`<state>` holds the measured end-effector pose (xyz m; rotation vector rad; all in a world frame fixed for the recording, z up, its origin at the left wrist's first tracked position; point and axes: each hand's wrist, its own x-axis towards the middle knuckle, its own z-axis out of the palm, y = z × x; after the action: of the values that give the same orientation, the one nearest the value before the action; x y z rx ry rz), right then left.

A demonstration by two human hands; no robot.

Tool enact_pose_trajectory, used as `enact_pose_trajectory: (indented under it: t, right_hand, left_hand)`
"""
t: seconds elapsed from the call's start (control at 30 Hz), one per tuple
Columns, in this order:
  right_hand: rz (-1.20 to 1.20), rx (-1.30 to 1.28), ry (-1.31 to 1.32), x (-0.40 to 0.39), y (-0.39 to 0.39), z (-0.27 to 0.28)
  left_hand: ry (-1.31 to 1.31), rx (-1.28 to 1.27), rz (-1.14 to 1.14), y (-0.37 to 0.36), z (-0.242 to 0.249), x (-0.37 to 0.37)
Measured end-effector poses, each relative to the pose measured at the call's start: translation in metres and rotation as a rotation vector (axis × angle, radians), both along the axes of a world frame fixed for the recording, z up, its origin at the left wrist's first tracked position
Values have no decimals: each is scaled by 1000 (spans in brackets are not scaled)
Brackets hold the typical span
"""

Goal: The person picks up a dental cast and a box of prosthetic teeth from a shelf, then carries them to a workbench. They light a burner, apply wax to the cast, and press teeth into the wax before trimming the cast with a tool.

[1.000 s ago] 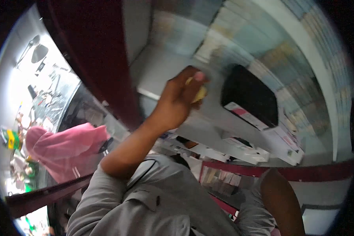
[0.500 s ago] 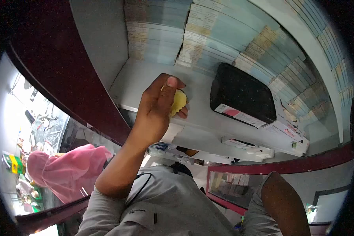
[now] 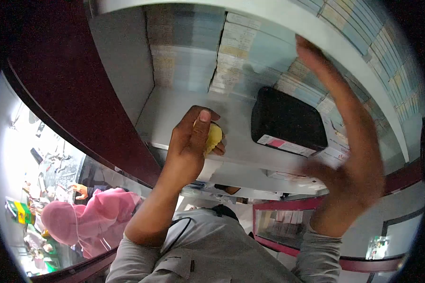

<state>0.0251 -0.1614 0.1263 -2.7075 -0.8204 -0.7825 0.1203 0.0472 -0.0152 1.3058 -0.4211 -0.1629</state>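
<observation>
My left hand (image 3: 191, 141) is closed round a yellow piece with an uneven edge (image 3: 214, 137), perhaps a sponge, in front of a white shelf (image 3: 167, 111). To the right, my right hand (image 3: 356, 162) is raised close to the camera and blurred. Its thumb and a long finger are spread wide apart, with nothing visible between them. Beyond it, nearest to the thumb, a black tray-like container (image 3: 288, 122) rests on a white box with a pink label (image 3: 284, 145).
Stacks of pale blue and white boxes (image 3: 233, 52) line the shelf back, below a curved white shelf edge (image 3: 382, 94). A dark red panel (image 3: 80, 85) runs down the left. Beyond it is a person in pink (image 3: 99, 214), one hand showing.
My right hand has come up into view on the right, over the shelf. The view has shifted slightly; my left hand still holds the yellow piece. The person's hand now shows.
</observation>
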Motion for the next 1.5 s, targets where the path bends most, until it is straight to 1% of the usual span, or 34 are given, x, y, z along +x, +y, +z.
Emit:
enact_pose_trajectory:
  t: [0.03,0.07,0.13,0.17,0.2,0.27,0.3,0.33,0.37,0.4,0.47,0.53,0.67,0.73,0.77,0.83,0.87,0.93,0.97,1.03,1.07,1.13,1.17,1.2,1.23,1.27,1.33,1.37,1.43,1.47,1.5]
  right_hand:
    - [-106,-52,-119,19,3,-2]
    - [-108,-53,-123,30,4,-10]
    - [-206,-55,-166,49,2,-24]
    - [-233,-180,-227,55,1,-24]
    - [-235,-185,-232,60,0,-26]
    - [-321,-166,-289,70,0,-31]
    - [-326,-170,-305,73,1,-32]
    - [-409,-152,-102,77,2,-28]
    - [-491,-128,94,81,2,-25]
    - [-409,-119,-29,84,-1,-31]
    - [-407,-141,-39,90,7,-32]
    - [-458,-93,143,89,16,-26]
    - [-448,-55,160,84,14,-21]
    - [-374,-158,39,81,8,-25]
    - [-373,-154,34,78,6,-23]
    - [-227,-105,206,68,2,-14]
    - [-224,-102,202,61,0,-12]
    - [73,-177,262,45,-5,-8]
    - [73,-175,255,35,-5,-1]
    - [323,-312,377,12,-3,16]
    - [323,-311,373,2,-3,24]
    - [479,-212,533,-17,-5,39]
    - [481,-214,530,-24,-9,47]
    - [531,-115,460,-29,-15,57]
    - [579,-15,390,-34,-21,66]
    - [581,-17,386,-38,-24,75]
    - [338,105,116,-42,-29,90]
    - [339,103,110,-39,-34,93]
    - [152,81,-52,-27,-44,91]
    - [154,80,-57,-24,-44,87]
    - [20,40,15,-20,-44,83]
  left_hand:
    - [11,1,2,0,1,-1]
    - [7,0,1,0,2,-1]
    - [36,-12,-15,0,2,0]
    - [35,-16,-16,0,0,0]
    - [31,-16,-21,0,-2,1]
    - [18,-19,-29,1,-5,0]
    - [9,17,-14,4,-5,-2]
    - [-17,46,-1,4,-3,0]
    - [9,41,-20,5,-2,0]
    - [-18,29,-26,2,-10,4]
    - [27,22,-30,2,-11,5]
    - [0,16,-42,3,-8,5]
    - [-1,-21,-91,3,-13,4]
    - [-11,4,-99,4,-7,3]
    - [-16,7,-87,3,-10,3]
    - [-26,13,-73,3,-10,3]
    - [-16,-3,-85,4,-10,3]
    - [-15,-17,-97,4,-9,5]
    - [-11,-22,-108,4,-10,6]
    - [-9,-25,-119,4,-11,8]
    - [-57,-20,-114,4,-11,8]
    - [-110,-16,-106,4,-10,8]
    - [-56,-33,-117,3,-10,7]
    - [-2,-51,-128,3,-9,7]
    - [-6,-51,-126,3,-9,6]
    - [14,-58,-130,3,-9,7]
    - [27,-67,-135,4,-10,7]
    - [23,-68,-140,4,-11,7]
    - [15,-68,-144,4,-11,7]
    - [5,-51,-127,4,-11,6]
    - [-4,-33,-109,4,-11,6]
